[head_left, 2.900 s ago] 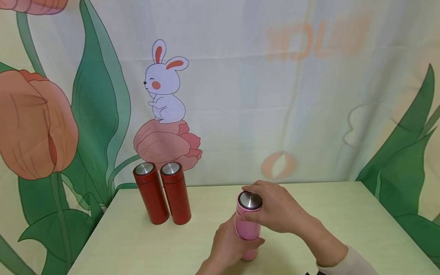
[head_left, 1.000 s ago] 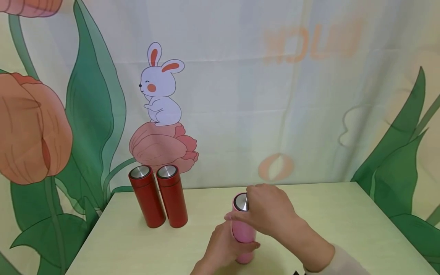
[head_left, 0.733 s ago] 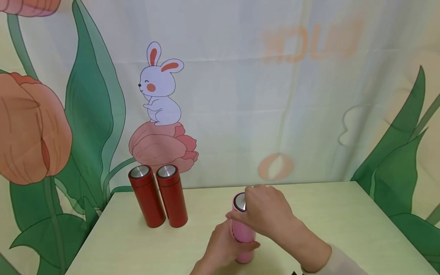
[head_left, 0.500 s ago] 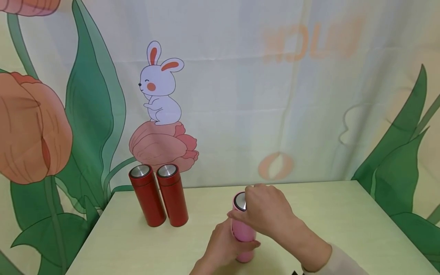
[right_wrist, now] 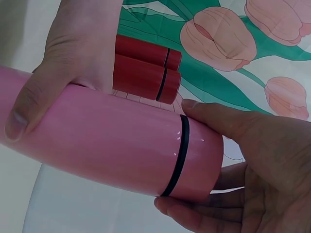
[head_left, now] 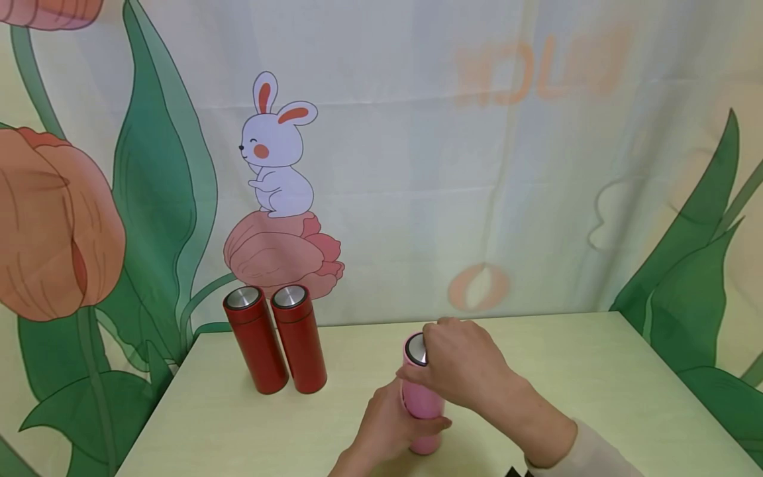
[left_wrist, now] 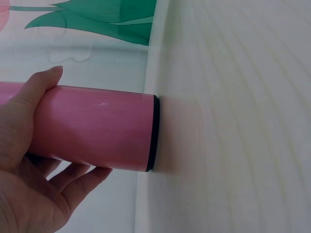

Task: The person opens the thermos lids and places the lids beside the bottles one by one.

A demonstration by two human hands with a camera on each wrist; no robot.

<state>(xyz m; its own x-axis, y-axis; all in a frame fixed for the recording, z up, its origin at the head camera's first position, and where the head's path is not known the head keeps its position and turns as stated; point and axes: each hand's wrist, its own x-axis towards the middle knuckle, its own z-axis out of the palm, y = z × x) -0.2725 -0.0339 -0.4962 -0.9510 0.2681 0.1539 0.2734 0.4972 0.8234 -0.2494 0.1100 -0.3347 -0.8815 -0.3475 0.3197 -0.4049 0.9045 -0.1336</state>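
Observation:
A pink thermos bottle (head_left: 422,405) with a steel-topped lid stands upright near the front of the table. My left hand (head_left: 384,427) wraps round its lower body, thumb across the near side. Over the top, my right hand (head_left: 467,364) grips the lid and hides much of its steel disc. A black ring separates the pink lid (right_wrist: 200,158) from the body in the right wrist view, where thumb and fingers clasp the lid from opposite sides. In the left wrist view, the bottle's black base (left_wrist: 154,133) is right at the tabletop.
Two red thermos bottles, a left one (head_left: 257,351) and a right one (head_left: 300,351), stand close together at the table's back left. Behind the pale table (head_left: 566,371) hangs a curtain (head_left: 387,165) printed with tulips and a rabbit.
Since the earliest frame my right hand has turned on the lid, its knuckles now covering more of the top. My left hand keeps its grip. In the last second almost nothing moves.

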